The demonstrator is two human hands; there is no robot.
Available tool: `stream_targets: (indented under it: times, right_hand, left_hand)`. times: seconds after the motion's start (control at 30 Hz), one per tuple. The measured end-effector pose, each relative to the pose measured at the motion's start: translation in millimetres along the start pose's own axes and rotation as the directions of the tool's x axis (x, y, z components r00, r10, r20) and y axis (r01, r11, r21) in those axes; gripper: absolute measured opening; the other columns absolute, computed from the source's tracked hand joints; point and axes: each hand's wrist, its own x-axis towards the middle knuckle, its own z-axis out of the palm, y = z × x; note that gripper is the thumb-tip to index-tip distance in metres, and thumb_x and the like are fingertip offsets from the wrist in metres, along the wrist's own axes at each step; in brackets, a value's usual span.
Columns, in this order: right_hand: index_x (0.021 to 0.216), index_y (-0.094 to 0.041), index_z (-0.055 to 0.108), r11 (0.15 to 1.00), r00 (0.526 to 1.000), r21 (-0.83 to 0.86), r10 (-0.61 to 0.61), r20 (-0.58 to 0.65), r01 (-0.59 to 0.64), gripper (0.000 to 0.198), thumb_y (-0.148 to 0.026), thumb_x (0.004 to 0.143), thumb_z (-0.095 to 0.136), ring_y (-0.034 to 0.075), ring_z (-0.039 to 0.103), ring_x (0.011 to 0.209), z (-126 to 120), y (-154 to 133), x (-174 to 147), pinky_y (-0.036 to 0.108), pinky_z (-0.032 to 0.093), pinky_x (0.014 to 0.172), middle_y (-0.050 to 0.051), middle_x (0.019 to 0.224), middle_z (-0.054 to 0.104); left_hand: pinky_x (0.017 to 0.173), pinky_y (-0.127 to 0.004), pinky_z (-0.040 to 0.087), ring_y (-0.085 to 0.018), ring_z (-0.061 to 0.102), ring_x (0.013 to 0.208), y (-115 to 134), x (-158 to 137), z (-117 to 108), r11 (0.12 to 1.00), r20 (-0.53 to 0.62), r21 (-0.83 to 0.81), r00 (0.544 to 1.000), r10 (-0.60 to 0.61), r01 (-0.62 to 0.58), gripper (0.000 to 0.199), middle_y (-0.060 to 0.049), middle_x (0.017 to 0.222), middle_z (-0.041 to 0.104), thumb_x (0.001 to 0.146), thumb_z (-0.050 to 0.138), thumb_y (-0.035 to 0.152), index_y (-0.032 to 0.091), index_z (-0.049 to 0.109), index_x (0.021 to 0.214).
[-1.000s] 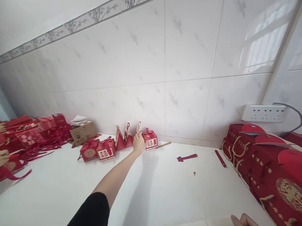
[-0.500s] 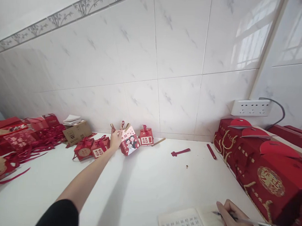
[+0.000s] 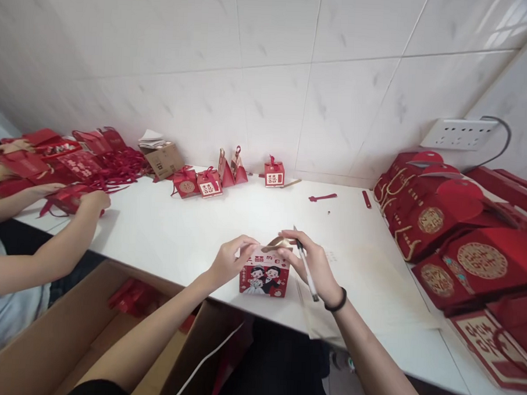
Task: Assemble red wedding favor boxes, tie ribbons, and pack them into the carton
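Observation:
A small red and white candy box with a cartoon bride and groom stands upright near the table's front edge. My left hand pinches its upper left corner. At its top right are the fingers of my right hand, which also has a black and clear pen tucked between fingers and palm. The box's top shows a tan inner flap, partly hidden by my fingers. Beneath my right wrist lie pale, blurred notebook pages.
Small red boxes line the wall, and another box stands apart. Large red gift boxes fill the right side. At left, a co-worker's hands hold a red box. An open cardboard carton sits below the table edge.
My left hand has brought the candy box from the wall to the front edge. My right hand has left the notebook, pen still in it, and come to the box. The view has tilted down.

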Motion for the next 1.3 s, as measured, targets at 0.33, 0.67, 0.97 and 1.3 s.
stream_targets:
  times: [0.33, 0.67, 0.97, 1.3]
  right_hand:
    - [0.077, -0.017, 0.062, 0.995, 0.996, 0.097, 0.046, -0.082, -0.038, 0.026, -0.042, 0.082, 0.062, 0.012, 0.05, 0.058, 34, -22, -7, 0.023, 0.04, 0.056, -0.001, 0.066, 0.059]
    - [0.088, -0.018, 0.057, 0.998, 0.99, 0.046, 0.05, -0.132, -0.044, 0.018, -0.035, 0.087, 0.052, 0.013, 0.052, 0.064, 35, -26, -27, 0.023, 0.042, 0.059, 0.001, 0.075, 0.058]
    - [0.082, -0.018, 0.053, 0.995, 0.989, 0.054, 0.092, -0.114, -0.087, 0.018, -0.036, 0.079, 0.058, 0.012, 0.049, 0.057, 37, -18, -26, 0.022, 0.041, 0.054, 0.0, 0.068, 0.054]
    - [0.084, -0.018, 0.05, 0.98, 0.998, 0.19, 0.064, -0.025, -0.058, 0.014, -0.03, 0.082, 0.057, 0.01, 0.038, 0.051, 35, -13, -28, 0.021, 0.032, 0.048, -0.005, 0.058, 0.043]
  left_hand:
    - [0.066, -0.024, 0.055, -0.013, 0.061, 0.081, 13, -17, 9, 0.958, 0.026, -0.282, 0.999, -0.044, 0.05, 0.014, -0.003, 0.087, 0.061, 0.085, 0.054, 0.031, 0.018, 0.049, 0.081]
    - [0.069, -0.024, 0.053, -0.013, 0.061, 0.083, 15, -17, 24, 0.933, -0.205, -0.083, 0.922, 0.329, -0.351, 0.024, -0.005, 0.094, 0.063, 0.088, 0.048, 0.014, 0.02, 0.063, 0.105]
    - [0.06, -0.021, 0.056, -0.015, 0.06, 0.086, 10, -23, 28, 0.946, -0.169, -0.178, 0.955, 0.243, -0.272, 0.032, -0.01, 0.102, 0.058, 0.086, 0.044, 0.013, 0.018, 0.06, 0.114]
    - [0.072, -0.027, 0.059, -0.016, 0.059, 0.093, 11, -23, 26, 0.915, -0.12, -0.321, 0.969, 0.218, -0.245, 0.036, -0.009, 0.104, 0.054, 0.083, 0.046, 0.01, 0.02, 0.058, 0.115]
